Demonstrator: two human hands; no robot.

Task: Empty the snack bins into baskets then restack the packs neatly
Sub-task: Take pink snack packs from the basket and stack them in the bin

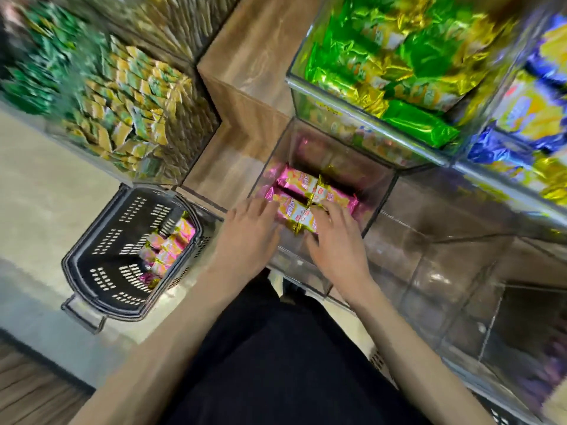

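A clear acrylic bin [379,207] holds several pink and gold snack packs [302,182] laid side by side. Both hands reach into it from the front. My left hand [250,237] lies on the left end of the nearest pink pack [294,211], fingers straight. My right hand [336,240] presses on its right end, fingers spread over the wrapper. A black plastic basket [101,262] stands on the floor to the left with several of the same pink packs [167,250] piled in its right side.
Above sits a clear bin of green and gold packs [395,62], with blue and yellow packs [527,118] to its right. Bins of small green and yellow sachets [122,105] fill the upper left. A wooden post [242,96] stands between them. Clear bins [454,286] line the lower right.
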